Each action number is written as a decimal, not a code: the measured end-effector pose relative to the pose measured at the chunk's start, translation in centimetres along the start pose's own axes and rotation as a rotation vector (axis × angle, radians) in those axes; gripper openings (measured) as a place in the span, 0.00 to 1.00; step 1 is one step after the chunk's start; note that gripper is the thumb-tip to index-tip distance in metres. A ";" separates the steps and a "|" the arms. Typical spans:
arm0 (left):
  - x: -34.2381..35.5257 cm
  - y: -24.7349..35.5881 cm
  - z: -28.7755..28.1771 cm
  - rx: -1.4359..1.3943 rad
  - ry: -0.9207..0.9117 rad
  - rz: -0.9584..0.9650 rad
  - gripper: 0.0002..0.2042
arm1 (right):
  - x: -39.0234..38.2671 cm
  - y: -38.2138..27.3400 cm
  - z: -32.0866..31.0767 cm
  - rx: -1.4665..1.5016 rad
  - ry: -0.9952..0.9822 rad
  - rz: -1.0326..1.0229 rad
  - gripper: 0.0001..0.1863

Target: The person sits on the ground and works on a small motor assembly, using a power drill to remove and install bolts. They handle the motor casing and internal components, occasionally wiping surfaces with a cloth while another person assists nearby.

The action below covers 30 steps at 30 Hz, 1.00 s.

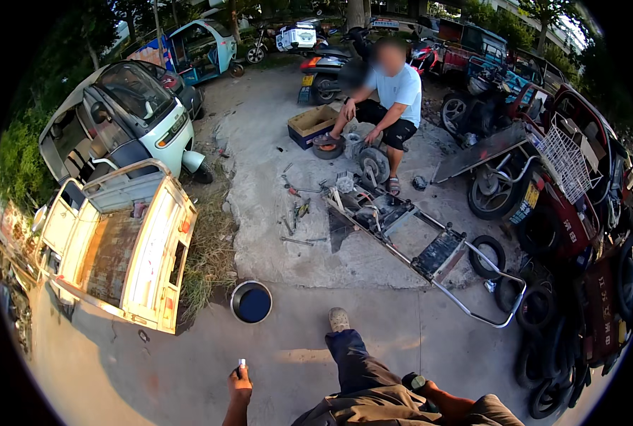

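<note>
At the lower middle, my left hand (240, 387) is closed around a small white object (243, 363) that sticks up past the fingers; its kind is too small to make out. Ahead of it on the concrete stands a round basin (234, 302) with dark contents. My right forearm (448, 402) comes in from the lower right, with a dark watch (414, 381) at the wrist. Beyond the watch, my right hand is hidden by my dark clothing. One of my shoes (339, 319) points forward on the ground.
A seated person (399, 89) touches a small wheel (374, 165) beside a cardboard box (311, 122). A stripped metal vehicle frame (430, 248) lies ahead right, near scattered tools (299, 210). Tyres (536, 309) line the right; a cargo tricycle (135, 263) stands left.
</note>
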<state>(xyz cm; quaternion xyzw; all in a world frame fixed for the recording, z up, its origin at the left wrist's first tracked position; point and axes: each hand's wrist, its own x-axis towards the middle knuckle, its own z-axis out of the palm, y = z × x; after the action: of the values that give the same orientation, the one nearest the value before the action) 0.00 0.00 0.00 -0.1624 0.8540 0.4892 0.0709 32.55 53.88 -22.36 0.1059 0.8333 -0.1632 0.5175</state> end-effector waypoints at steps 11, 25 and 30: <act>24.9 6.0 6.1 0.270 -0.109 -0.610 0.23 | 8.2 -11.2 -52.0 0.699 0.512 0.071 0.40; 83.8 32.5 22.2 0.449 -0.184 -0.356 0.24 | 26.4 -20.4 -76.5 0.928 0.212 0.321 0.32; 96.6 47.2 25.5 0.285 -0.148 -0.019 0.21 | 31.8 -24.5 -81.8 1.192 0.270 0.338 0.29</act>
<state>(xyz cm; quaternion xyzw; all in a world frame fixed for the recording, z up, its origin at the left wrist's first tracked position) -107.88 23.88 -1.71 -0.1223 0.9056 0.3730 0.1608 -57.67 62.71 -13.30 0.5256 0.6290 -0.5004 0.2786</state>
